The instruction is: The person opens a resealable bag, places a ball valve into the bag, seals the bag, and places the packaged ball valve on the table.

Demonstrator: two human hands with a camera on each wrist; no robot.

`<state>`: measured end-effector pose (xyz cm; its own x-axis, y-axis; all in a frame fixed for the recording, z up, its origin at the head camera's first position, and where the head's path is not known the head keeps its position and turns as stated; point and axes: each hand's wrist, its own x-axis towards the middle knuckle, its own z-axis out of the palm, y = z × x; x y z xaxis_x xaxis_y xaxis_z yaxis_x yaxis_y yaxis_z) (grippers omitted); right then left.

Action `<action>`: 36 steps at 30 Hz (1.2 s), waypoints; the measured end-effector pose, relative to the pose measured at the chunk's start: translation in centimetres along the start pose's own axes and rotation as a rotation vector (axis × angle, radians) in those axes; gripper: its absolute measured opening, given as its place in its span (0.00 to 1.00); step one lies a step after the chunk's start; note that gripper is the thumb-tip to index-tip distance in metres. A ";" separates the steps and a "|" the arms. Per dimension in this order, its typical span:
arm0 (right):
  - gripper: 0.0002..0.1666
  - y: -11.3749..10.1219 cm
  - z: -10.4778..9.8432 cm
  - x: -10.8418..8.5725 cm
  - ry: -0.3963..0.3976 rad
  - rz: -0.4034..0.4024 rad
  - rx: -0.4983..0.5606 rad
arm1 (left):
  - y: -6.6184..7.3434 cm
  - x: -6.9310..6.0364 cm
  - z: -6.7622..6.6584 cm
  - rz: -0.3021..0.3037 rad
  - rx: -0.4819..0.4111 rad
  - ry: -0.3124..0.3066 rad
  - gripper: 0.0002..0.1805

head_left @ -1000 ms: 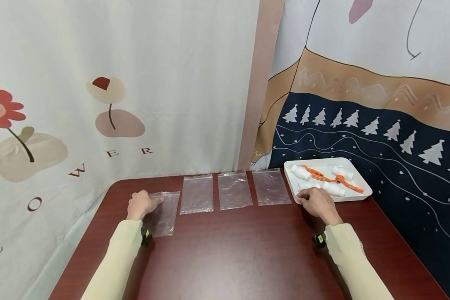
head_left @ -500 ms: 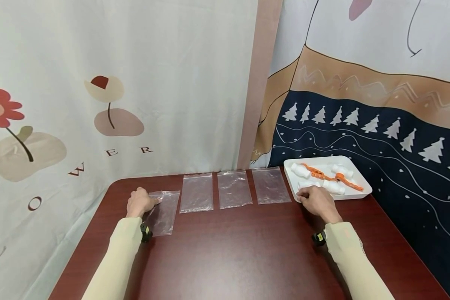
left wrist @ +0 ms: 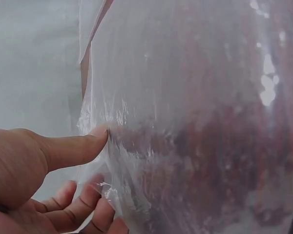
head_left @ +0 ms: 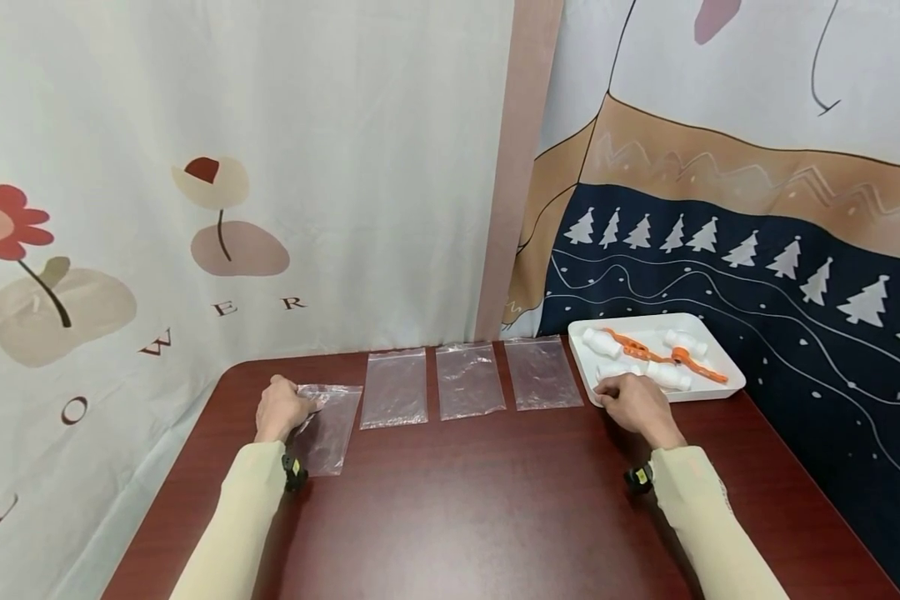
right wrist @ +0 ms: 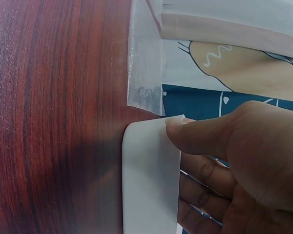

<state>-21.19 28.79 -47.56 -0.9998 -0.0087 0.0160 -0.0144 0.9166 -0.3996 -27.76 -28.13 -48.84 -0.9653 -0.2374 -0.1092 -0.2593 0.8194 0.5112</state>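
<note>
Between thumb and curled fingers, my left hand (head_left: 281, 408) pinches the edge of the leftmost clear plastic bag (head_left: 333, 429); the left wrist view shows the thumb on the film of this bag (left wrist: 195, 122) and the fingers behind it. At the right, my right hand (head_left: 637, 406) grips the near left rim of a white tray (head_left: 709, 392). In the right wrist view the thumb lies on the rim of the tray (right wrist: 151, 170), with the fingers on its inner side. White bottles (head_left: 667, 376) and orange strips (head_left: 697, 367) lie in the tray.
Three more clear bags, a left one (head_left: 393, 389), a middle one (head_left: 470, 382) and a right one (head_left: 543, 374), lie flat in a row along the back of the dark red table (head_left: 465, 517). Printed curtains (head_left: 375, 183) hang behind the table and at its right.
The lower end of the leftmost bag has shifted slightly left, and my left hand's finger no longer points out straight over it. My right hand stays on the tray rim.
</note>
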 end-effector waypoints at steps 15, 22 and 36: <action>0.09 0.0 0.2 -0.2 0.025 -0.003 0.007 | -0.6 -0.5 0.7 0.079 -0.090 0.101 0.10; 0.10 -0.1 0.0 -0.2 0.012 0.005 -0.001 | -0.5 -1.1 0.4 0.092 -0.130 0.147 0.11; 0.08 0.0 0.0 0.0 0.006 -0.008 -0.013 | -0.1 -2.7 -2.0 0.173 -0.140 0.193 0.10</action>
<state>-21.19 28.76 -47.55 -0.9996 -0.0136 0.0249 -0.0222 0.9215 -0.3878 -25.01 -28.60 -46.94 -0.9674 -0.2062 0.1469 -0.0716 0.7793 0.6225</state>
